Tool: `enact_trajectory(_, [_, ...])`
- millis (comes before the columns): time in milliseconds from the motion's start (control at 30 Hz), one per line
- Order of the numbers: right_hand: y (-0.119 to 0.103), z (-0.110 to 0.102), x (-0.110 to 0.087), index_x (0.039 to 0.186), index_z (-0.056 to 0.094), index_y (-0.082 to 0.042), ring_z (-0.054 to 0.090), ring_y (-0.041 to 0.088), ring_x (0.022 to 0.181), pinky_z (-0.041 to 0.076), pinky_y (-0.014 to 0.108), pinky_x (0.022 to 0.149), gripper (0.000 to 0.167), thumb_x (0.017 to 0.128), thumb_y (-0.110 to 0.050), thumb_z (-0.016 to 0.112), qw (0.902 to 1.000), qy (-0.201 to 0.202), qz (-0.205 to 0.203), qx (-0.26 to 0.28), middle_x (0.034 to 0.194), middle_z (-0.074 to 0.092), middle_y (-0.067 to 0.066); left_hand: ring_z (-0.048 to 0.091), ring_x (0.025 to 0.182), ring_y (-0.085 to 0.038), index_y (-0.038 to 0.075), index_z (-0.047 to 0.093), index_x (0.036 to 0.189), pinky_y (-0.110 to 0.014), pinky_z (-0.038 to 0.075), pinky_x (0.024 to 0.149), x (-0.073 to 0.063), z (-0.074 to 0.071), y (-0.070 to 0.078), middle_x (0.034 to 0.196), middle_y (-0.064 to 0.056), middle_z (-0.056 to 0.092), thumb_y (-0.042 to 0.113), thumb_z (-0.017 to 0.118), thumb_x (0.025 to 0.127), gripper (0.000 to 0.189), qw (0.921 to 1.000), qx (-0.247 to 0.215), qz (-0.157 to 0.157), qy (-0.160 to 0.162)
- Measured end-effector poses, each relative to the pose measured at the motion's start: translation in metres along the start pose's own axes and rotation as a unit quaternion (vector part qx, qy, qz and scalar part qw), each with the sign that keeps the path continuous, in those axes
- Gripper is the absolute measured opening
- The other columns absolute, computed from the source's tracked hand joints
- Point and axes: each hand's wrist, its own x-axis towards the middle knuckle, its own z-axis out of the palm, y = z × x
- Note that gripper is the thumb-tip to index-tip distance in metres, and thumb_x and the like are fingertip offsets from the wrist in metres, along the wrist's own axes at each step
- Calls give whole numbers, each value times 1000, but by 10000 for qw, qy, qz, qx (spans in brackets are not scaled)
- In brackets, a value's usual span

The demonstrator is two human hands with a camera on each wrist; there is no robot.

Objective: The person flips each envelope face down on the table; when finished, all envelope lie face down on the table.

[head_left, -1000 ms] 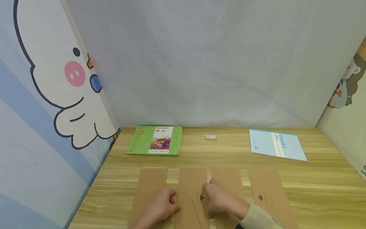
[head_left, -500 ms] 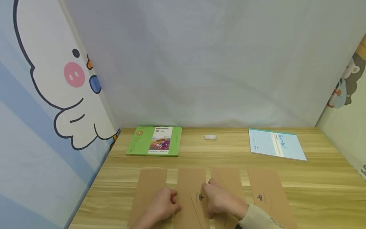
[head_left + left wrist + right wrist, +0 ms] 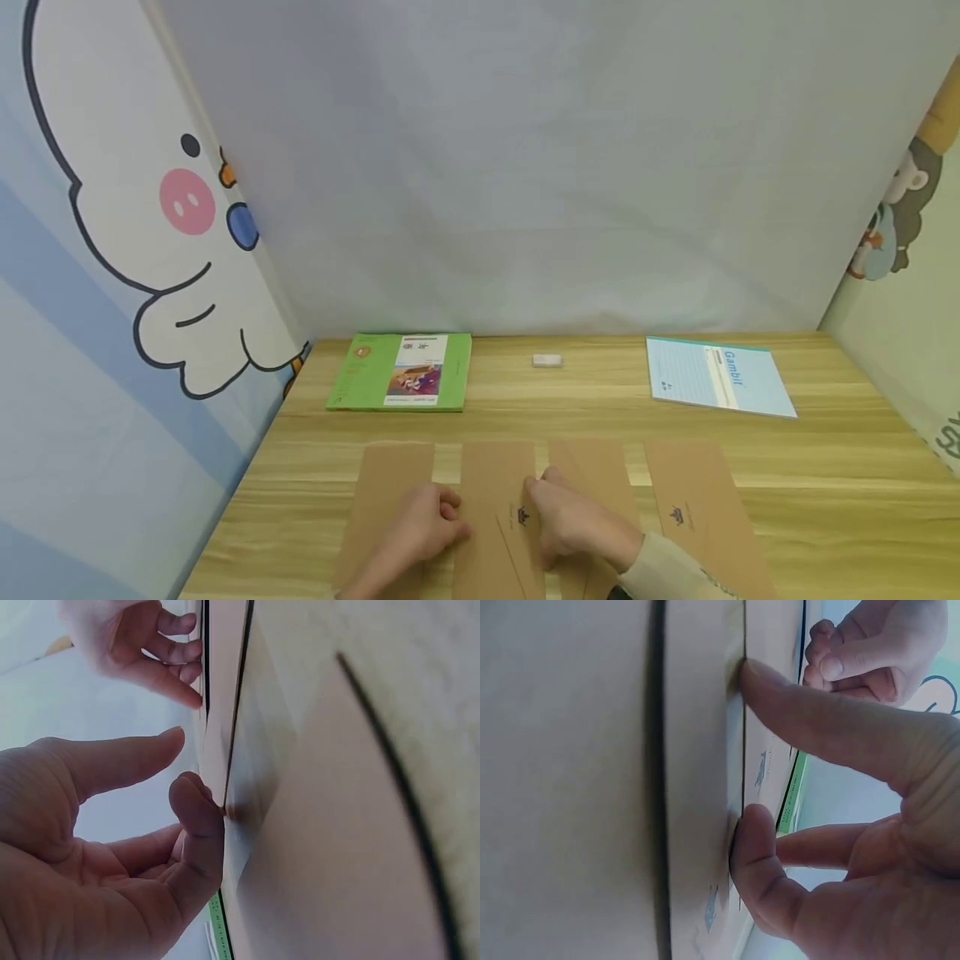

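Several flat brown kraft-paper rectangles lie side by side, some with a small crown print. My left hand (image 3: 420, 525) is over the leftmost rectangle (image 3: 397, 467), its fingertips by the left edge of the second rectangle (image 3: 497, 475). In the left wrist view, its thumb and bent forefinger (image 3: 196, 806) stand apart with nothing between them. My right hand (image 3: 573, 521) lies partly over the third rectangle (image 3: 592, 462). Its thumb (image 3: 802, 712) and forefinger tip (image 3: 756, 825) are spread along the second rectangle's right edge. The fourth rectangle (image 3: 705, 500) lies to the right.
At the back left of the wooden table (image 3: 592, 400) lies a green book (image 3: 360, 383). A small white block (image 3: 547, 361) is at the back middle, and a light blue notebook (image 3: 682, 375) at the back right. A pale curtain (image 3: 510, 167) hangs behind.
Between the earlier frames and now the head view shifts slightly. My left hand draws back a little to the left, its fingers more curled. The right hand stays at the second rectangle's edge.
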Motion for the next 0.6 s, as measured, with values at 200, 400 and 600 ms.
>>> enact_trajectory(200, [0,1,0,134,44,9,51,22,84,51,38,77,98,47,3,90,10000,-17,4,-29,113,45,19,57,71,-13,-2,65,91,-32,49,64,4,-1,4,74,0,60,12,82,71,29,9993,207,-293,88])
enact_trajectory(400, [-1,-1,-2,133,45,9,52,24,86,52,40,78,97,47,3,89,10000,56,-34,-10,116,45,24,57,72,-15,0,63,87,-34,49,64,6,-2,7,74,0,60,13,83,69,30,9983,446,-363,107])
enact_trajectory(600, [-5,0,-3,107,56,8,44,19,62,43,29,47,62,46,13,70,9975,423,-70,562,86,50,13,58,72,-16,-1,66,92,-35,50,66,4,-5,7,75,0,61,14,84,70,32,9981,513,-343,-9])
